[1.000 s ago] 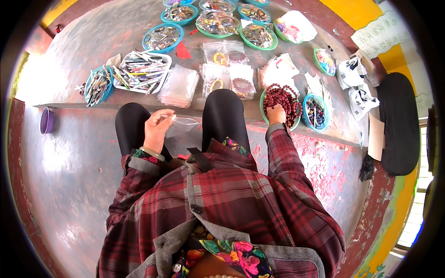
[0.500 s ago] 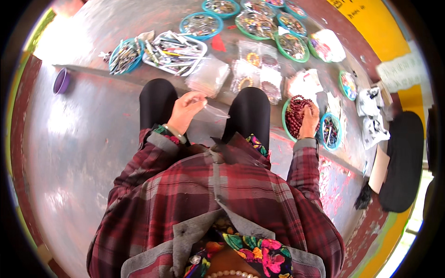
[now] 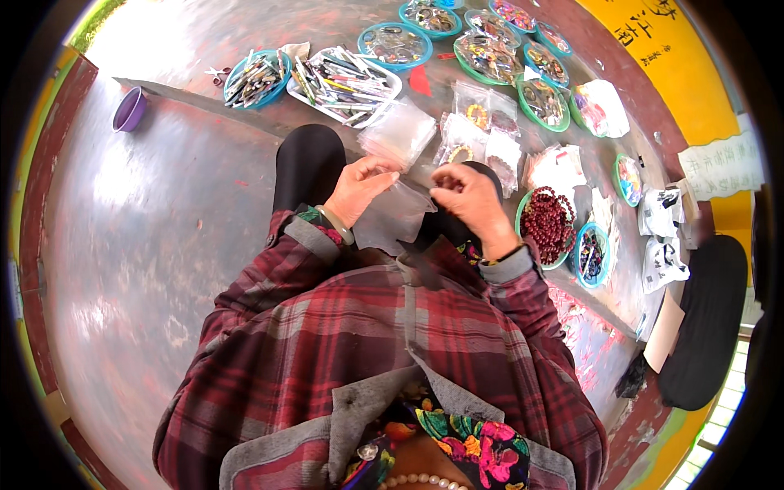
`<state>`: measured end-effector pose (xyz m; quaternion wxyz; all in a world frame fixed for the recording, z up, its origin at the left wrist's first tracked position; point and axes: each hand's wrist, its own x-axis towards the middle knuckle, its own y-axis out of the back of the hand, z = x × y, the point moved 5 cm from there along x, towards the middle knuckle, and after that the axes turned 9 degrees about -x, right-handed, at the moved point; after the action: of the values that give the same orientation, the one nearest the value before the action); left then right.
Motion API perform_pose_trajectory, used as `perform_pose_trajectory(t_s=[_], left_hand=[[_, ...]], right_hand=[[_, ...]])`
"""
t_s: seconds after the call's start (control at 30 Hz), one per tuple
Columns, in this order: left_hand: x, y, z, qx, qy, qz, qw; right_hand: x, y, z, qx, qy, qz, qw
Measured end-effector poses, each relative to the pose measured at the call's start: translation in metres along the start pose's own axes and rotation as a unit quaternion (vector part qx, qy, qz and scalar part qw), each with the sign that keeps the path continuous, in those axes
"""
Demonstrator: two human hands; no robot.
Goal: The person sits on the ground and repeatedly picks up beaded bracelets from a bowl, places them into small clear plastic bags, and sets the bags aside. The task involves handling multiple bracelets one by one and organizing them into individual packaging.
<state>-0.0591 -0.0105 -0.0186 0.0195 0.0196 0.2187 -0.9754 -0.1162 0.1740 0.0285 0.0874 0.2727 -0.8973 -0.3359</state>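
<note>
My left hand (image 3: 359,192) pinches a clear plastic bag (image 3: 394,216) near its edge; the bag hangs over my lap between the knees. To the right of the bag, my right hand (image 3: 478,206) is closed with fingers curled, and a bit of dark red beads (image 3: 449,184) shows between thumb and fingers. How many beads it holds is hidden. Right of that hand stands a green basket (image 3: 520,222) heaped with dark red bead strings (image 3: 547,224). Beyond my left hand lies a stack of clear bags (image 3: 400,132).
Bagged bracelets (image 3: 477,116) lie ahead. A white tray of pens (image 3: 347,82), a blue basket of pens (image 3: 256,82) and several baskets of packets (image 3: 395,46) stand farther off. A small blue basket (image 3: 591,255) is at right, a purple bowl (image 3: 131,109) far left.
My right hand has left the bead basket and come left to near the bag, with dark red beads in its fingers. My left hand still holds the bag. The view has shifted slightly.
</note>
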Motion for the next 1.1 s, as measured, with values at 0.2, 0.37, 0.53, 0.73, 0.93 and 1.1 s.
perform_pose_trajectory(t_s=[0.2,0.37,0.53,0.73,0.93,1.1], left_hand=[[-0.005,-0.002,0.008,0.002,0.007,-0.017,1.0],[-0.002,0.002,0.004,0.104,-0.01,-0.007,0.994],[-0.003,0.0,0.01,0.149,-0.068,0.018,0.986],[0.002,0.009,-0.01,0.178,-0.055,-0.006,0.982],[0.003,0.014,-0.005,0.309,-0.111,0.07,0.942],[0.002,0.01,-0.006,0.36,-0.113,0.045,0.925]], right_hand=[[0.009,-0.037,-0.011,-0.133,0.043,-0.019,0.99],[0.011,-0.038,-0.013,-0.073,0.039,-0.011,0.997],[0.006,-0.038,-0.02,-0.077,0.018,0.022,0.997],[0.001,-0.038,-0.03,-0.164,0.07,0.108,0.978],[-0.001,-0.037,-0.03,-0.196,0.083,0.115,0.97],[0.001,-0.033,-0.023,-0.195,0.074,0.113,0.971]])
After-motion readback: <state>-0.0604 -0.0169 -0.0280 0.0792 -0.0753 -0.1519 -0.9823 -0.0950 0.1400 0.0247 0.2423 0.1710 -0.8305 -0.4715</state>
